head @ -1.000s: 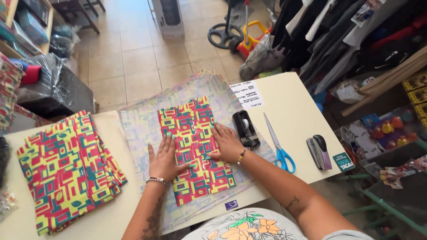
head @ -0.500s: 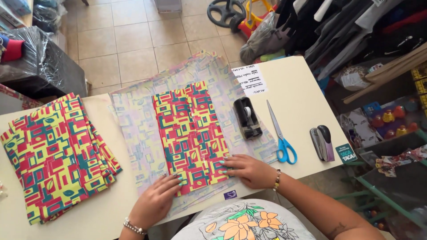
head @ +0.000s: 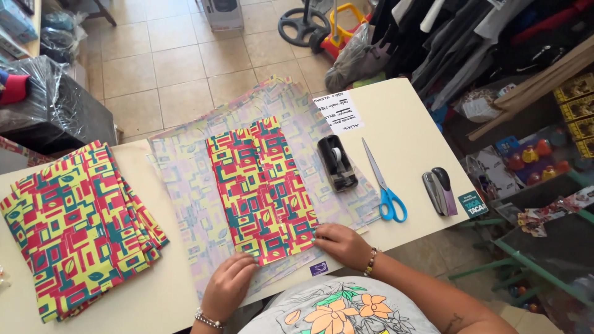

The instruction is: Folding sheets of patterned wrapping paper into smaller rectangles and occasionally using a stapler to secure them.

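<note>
While both hands press the folded patterned paper (head: pixel 263 188), left hand (head: pixel 228 286), right hand (head: pixel 341 243) — fingers flat, apart.

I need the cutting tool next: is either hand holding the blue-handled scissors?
No: the blue-handled scissors lie untouched on the cream table, while both hands rest on the folded patterned paper.

light: bright, even daylight | shadows: soft and weak, under the scissors (head: pixel 383 185) and tape dispenser (head: pixel 337 162) | glare: mild on the pale table (head: pixel 408 130) | focus: sharp in centre | edges: slightly curved, wide lens
</note>
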